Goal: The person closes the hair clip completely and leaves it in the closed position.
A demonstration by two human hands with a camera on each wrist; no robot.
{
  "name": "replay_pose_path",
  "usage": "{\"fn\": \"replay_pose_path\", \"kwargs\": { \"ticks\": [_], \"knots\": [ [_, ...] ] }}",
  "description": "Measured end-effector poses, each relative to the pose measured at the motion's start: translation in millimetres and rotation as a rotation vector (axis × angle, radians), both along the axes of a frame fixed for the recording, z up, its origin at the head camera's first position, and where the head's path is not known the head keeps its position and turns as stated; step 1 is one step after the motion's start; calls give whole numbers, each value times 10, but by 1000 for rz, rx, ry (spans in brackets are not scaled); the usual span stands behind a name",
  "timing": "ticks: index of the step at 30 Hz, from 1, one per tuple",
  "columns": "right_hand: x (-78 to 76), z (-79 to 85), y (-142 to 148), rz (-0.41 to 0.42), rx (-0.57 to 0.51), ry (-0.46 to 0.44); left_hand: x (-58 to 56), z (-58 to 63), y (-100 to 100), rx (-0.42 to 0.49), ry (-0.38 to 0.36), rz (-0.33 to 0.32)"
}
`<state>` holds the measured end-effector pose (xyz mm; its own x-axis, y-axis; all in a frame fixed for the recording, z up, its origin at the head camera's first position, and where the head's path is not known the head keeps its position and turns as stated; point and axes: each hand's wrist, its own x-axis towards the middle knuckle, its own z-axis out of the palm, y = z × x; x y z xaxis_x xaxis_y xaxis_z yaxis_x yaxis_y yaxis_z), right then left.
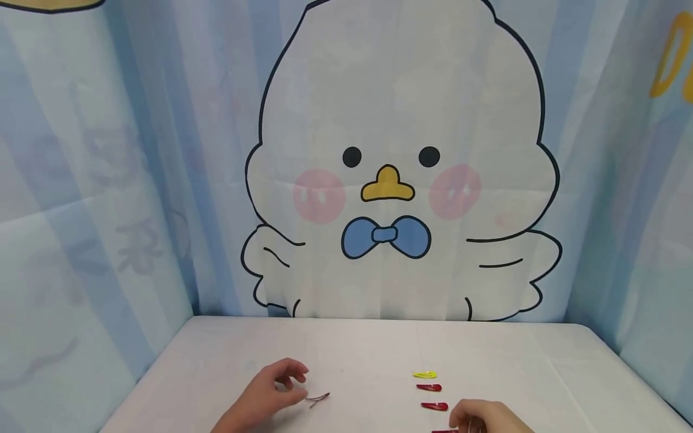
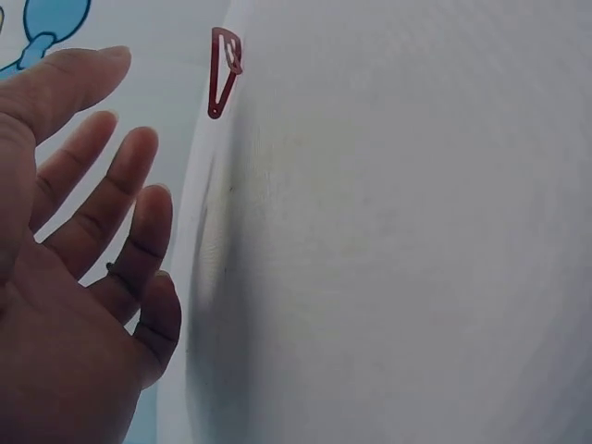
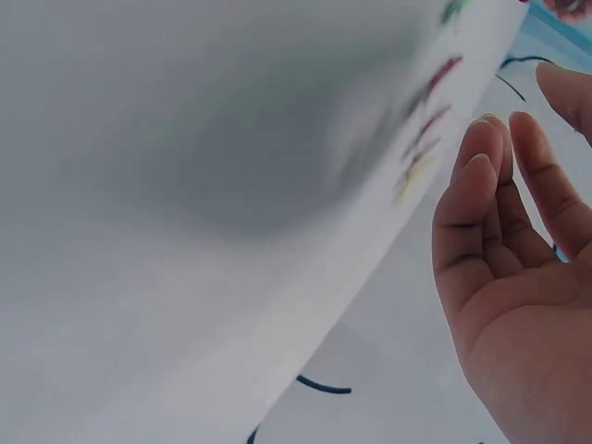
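Observation:
My left hand (image 1: 267,388) hovers over the table's left half, its fingers loosely bent and apart. Just off its fingertips lies a reddish-brown snap hair clip (image 1: 318,397). The left wrist view shows that dark red clip (image 2: 222,76) and a bare palm. On the right, a yellow hair clip (image 1: 425,374) and several red ones, such as a red hair clip (image 1: 429,387), form a column toward me. My right hand (image 1: 489,416) is beside the nearest clips, fingers loosely curved. In the right wrist view nothing shows between them. The nearest red clip (image 1: 444,431) is cut off by the frame.
A white table (image 1: 368,349) spreads before me. Behind it hangs a fabric backdrop (image 1: 400,108) with a white cartoon bird, and pale blue curtains (image 1: 70,198) enclose both sides. A blurred green clip (image 3: 453,11) also shows in the right wrist view.

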<state>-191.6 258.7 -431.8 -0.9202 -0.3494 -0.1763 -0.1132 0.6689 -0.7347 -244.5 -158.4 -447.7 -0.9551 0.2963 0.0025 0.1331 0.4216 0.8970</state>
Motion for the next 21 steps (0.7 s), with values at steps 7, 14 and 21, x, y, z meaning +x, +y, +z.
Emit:
{"fn": "replay_pose_path", "kwargs": {
  "ticks": [7,14,21],
  "knots": [
    [-23,169,-4,-47,-35,79,7,-28,30,0,1,-33],
    [-46,264,-12,-44,-31,173,-9,-58,69,-34,-17,-19],
    [-53,325,-61,-48,-95,184,-4,-105,94,-114,0,-14]
  ]
}}
